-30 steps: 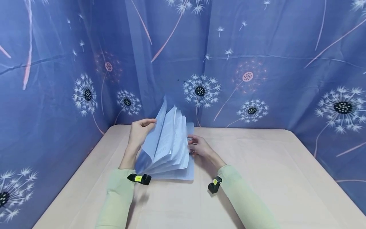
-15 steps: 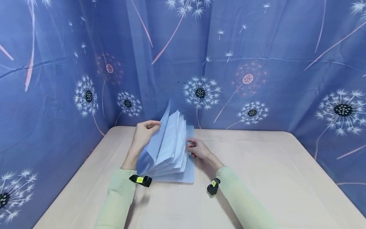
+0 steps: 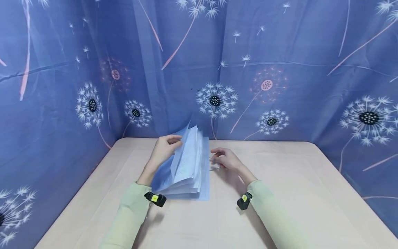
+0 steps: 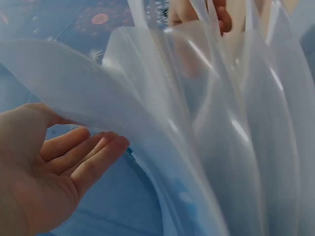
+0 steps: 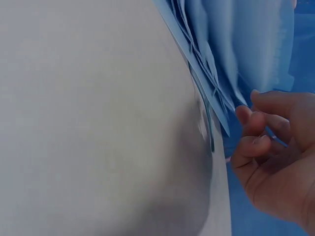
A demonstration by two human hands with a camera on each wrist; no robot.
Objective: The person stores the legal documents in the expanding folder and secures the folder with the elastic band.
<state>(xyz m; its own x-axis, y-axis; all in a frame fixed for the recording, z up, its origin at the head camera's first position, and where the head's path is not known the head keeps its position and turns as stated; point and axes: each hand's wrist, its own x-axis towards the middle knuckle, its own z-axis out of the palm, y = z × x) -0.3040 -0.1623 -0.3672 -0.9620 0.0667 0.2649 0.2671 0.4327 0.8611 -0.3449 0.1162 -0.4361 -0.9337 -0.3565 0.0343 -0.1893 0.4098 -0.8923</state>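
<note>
A blue folder [image 3: 203, 176] with clear sleeves and printed pages [image 3: 186, 159] stands partly open on the table, its leaves fanned upward. At its left, my left hand [image 3: 166, 148] pinches a raised page near its edge. The left wrist view shows this hand [image 4: 64, 167] with its thumb passing behind a translucent sheet [image 4: 83, 88] and its fingertips at the sheet's lower edge. Just right of the folder is my right hand [image 3: 228, 159], fingers loosely bent. In the right wrist view this hand [image 5: 280, 147] has its fingertips close to the page edges [image 5: 216, 78], with nothing seen between them.
Under the right hand's fingertips shows a small clear piece with thin dark edges [image 3: 214, 165]. The pale table [image 3: 280, 193] runs back to a blue curtain [image 3: 174, 93] printed with dandelions, which also hangs at both sides.
My left hand has moved right, bringing the raised pages closer together over the folder's right side. My right hand has drawn away from the page edges to the right.
</note>
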